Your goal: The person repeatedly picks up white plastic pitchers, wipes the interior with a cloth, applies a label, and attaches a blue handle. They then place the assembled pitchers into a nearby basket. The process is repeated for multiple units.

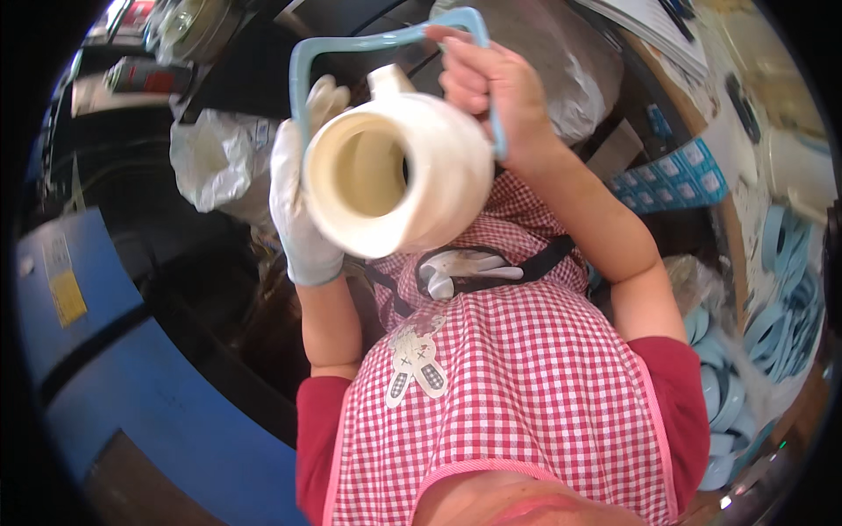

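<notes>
The right hand [502, 92] is gripping a blue handle [368, 42], the gloved left hand [291, 202] clasping a cream jug [447, 167] between both hands; these are apparently being fitted together, next probably calling for careful alignment.

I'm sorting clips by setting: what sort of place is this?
Probably a workshop: many similar blue parts lie heaped at right, and a cream jug and blue handle are in hand.

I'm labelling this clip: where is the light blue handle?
In the head view, the light blue handle is at top centre, arching over the cream jug, its right side in the right hand.
</notes>
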Demonstrator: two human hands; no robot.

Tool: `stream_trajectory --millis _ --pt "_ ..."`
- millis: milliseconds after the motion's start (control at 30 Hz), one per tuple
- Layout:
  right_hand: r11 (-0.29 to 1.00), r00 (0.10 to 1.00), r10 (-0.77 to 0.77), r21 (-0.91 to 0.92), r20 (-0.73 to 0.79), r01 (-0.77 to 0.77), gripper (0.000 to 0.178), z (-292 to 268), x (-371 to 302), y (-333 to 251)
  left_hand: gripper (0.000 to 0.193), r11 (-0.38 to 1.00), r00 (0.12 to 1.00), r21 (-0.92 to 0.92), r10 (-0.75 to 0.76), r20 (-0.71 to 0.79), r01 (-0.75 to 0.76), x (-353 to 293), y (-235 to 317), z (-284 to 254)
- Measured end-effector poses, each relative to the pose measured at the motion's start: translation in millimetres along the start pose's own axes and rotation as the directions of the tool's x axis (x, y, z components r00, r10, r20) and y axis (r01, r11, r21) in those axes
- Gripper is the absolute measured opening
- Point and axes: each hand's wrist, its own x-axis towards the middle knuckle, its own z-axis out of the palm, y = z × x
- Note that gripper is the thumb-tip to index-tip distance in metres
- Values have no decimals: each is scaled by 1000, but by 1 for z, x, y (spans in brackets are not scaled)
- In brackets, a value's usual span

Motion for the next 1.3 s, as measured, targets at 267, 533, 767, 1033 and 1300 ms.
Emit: stream_trajectory --millis 267,533,767,1033,1300 --pt "968 991 131 -216 22 -124 38 -21 -17 -37 36 972 960 -195 -72 271 128 11 -27 5" --pt "966 987 122 -217 -105 -143 32 -15 -17 -28 39 968 960 249 -100 261 34 24 -19 -10" --pt "932 995 -98 -353 -25 83 28 3 -34 -17 27 299 735 680 402 547 -670 26 -5 -12" --pt "615 849 -146 -626 507 480 38 15 29 -31 37 471 676 566 702 222 -676 30 69 29" --pt "521 535 -842 -360 -67 774 37 -115 -110 -260 80 273 504 460 694 513 -845 37 54 32"
